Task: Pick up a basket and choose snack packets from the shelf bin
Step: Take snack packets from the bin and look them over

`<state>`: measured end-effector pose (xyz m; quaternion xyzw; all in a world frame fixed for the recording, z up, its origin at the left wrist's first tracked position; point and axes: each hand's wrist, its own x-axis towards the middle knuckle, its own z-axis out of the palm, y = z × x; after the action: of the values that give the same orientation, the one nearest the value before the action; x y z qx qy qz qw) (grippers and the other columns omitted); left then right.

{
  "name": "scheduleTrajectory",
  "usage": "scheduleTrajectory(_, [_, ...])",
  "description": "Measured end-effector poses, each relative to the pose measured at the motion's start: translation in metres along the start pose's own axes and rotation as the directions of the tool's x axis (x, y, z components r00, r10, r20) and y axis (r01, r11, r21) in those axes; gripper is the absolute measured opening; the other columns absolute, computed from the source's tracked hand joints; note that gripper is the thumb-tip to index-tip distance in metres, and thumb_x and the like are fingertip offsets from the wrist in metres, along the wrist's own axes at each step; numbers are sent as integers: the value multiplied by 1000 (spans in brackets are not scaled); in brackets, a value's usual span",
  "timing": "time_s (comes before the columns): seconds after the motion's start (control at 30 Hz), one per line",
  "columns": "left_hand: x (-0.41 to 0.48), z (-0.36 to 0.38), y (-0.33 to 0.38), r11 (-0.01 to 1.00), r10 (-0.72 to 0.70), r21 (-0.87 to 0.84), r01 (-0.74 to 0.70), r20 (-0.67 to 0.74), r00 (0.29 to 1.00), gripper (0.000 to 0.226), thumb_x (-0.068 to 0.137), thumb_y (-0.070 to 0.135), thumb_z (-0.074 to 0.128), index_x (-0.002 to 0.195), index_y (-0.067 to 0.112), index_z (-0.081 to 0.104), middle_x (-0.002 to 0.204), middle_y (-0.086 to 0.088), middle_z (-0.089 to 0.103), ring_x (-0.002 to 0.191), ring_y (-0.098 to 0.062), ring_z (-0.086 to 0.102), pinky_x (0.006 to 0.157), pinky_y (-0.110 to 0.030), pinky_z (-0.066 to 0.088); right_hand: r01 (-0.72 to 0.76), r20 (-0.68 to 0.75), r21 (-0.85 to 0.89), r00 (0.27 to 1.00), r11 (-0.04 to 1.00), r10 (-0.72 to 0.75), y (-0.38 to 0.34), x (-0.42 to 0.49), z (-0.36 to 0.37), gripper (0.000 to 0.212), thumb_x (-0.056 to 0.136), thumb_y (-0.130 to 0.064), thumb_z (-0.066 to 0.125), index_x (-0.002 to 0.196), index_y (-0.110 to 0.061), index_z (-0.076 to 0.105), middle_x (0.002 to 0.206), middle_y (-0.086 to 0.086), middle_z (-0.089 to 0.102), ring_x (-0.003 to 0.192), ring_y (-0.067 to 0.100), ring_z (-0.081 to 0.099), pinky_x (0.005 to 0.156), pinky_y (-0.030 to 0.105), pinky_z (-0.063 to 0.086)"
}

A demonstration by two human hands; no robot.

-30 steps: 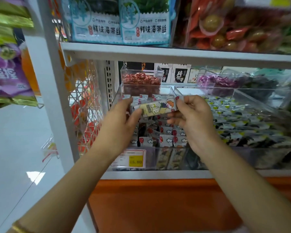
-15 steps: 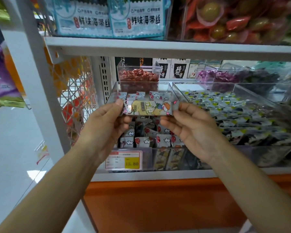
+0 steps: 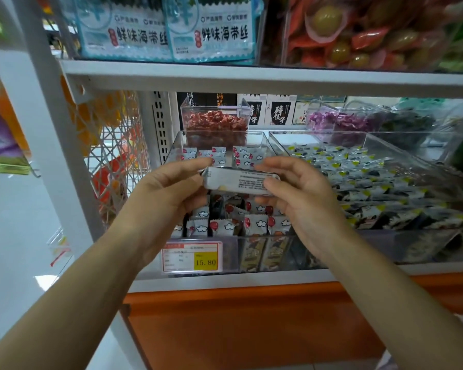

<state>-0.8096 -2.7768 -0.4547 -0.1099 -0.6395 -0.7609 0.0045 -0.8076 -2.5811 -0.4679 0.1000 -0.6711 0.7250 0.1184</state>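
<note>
Two hands on one snack packet, held roughly level in the air in front of the shelf bin, above the bin's contents

Left hand: gripping the packet's left end, pinched between thumb and fingers
Right hand: gripping the right end, thumb pressed on the near face, other fingers curled round behind

Packet: long, narrow, silver-white; the side with small black print faces the camera, text too small to read

Shelf bin: clear plastic, leftmost on its shelf, filled with small white packets printed with red balloons and clouds. Some darker long packets stand upright against the front wall low down. Price tag on the bin front, left of centre, yellow field reads 15.80

Second bin just beside it on the right, also clear, holding dark packets with yellow corners. Small clear box of red wrapped sweets sits behind the shelf bin. Purple wrapped sweets further right at the back

Upper shelf carries blue-white seaweed bags on the left and a clear container of red and green-yellow packs on the right

Wire mesh panel closes the rack's left side, orange panel runs below the shelf with the bins
</note>
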Motion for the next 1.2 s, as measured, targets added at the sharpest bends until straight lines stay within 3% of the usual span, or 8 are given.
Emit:
scheduleTrajectory(0.2, [-4, 0, -4, 934, 138, 334, -130, -1, 990, 31, 86, 19, 61, 110, 38, 62, 102, 2, 62, 87, -12, 68, 70, -14, 52, 49, -30, -132, 998, 990, -53, 1, -1, 1, 14, 86, -13, 63, 93, -23, 71, 101, 2, 69, 97, 19, 65, 89, 46, 53])
scheduleTrajectory(0.37, [-6, 0, 2, 875, 175, 450, -179, 49, 983, 31, 83, 23, 63, 110, 38, 61, 100, 5, 66, 90, -10, 64, 67, -11, 49, 65, -98, -122, 992, 990, -78, -3, -2, 4, 14, 83, -16, 67, 72, -24, 71, 87, 8, 69, 91, 29, 65, 84, 52, 53])
scheduleTrajectory(0.53, [-6, 4, 4, 814, 181, 548, -195, 81, 980, 24, 80, 24, 68, 101, 35, 64, 98, 5, 61, 89, -5, 59, 61, -5, 45, 132, -156, -250, 972, 959, -174, -2, -2, 5, 21, 85, -17, 65, 64, -15, 65, 74, 13, 65, 71, 21, 65, 64, 33, 56])
scheduleTrajectory(0.63, [-7, 6, 4, 861, 119, 490, -137, 67, 991, 20, 78, 32, 68, 93, 19, 63, 90, -10, 64, 73, -16, 63, 58, -19, 50, 203, -77, -351, 967, 914, -244, -3, -5, 7, 17, 86, -18, 64, 70, -11, 66, 69, 9, 64, 61, 11, 59, 56, 16, 48])
scheduleTrajectory(0.8, [-3, 1, 9, 878, 42, 474, -63, 54, 998, 32, 65, 42, 69, 70, 12, 63, 69, -15, 59, 60, -18, 53, 52, -23, 46, 217, 22, -345, 974, 913, -223, -5, -5, 6, 17, 87, -15, 63, 71, -15, 68, 63, -6, 65, 59, 3, 59, 56, 14, 47])
scheduleTrajectory(1.07, [-3, -4, 15, 842, 98, 528, -112, 55, 994, 35, 63, 43, 64, 67, 9, 69, 55, -2, 55, 47, -6, 47, 45, -12, 44, 210, 48, -327, 978, 921, -205, -3, -5, 5, 19, 86, -16, 63, 69, -20, 68, 64, -7, 66, 63, 5, 62, 59, 22, 52])
scheduleTrajectory(1.13, [-4, -2, 14, 870, 88, 481, -109, 66, 994, 40, 64, 44, 62, 76, 7, 67, 57, 2, 57, 48, -3, 54, 49, -10, 46, 201, -5, -316, 977, 927, -213, -1, -6, 7, 19, 87, -19, 62, 69, -20, 68, 69, 3, 67, 70, 18, 65, 65, 37, 57])
scheduleTrajectory(1.2, [-4, -1, 13, 891, 47, 445, -85, 95, 994, 38, 60, 42, 65, 85, 14, 66, 76, 0, 66, 66, -9, 66, 59, -14, 52, 189, -38, -290, 977, 938, -209, 1, -5, 7, 19, 88, -21, 62, 71, -15, 67, 76, 19, 64, 78, 36, 63, 69, 54, 55])
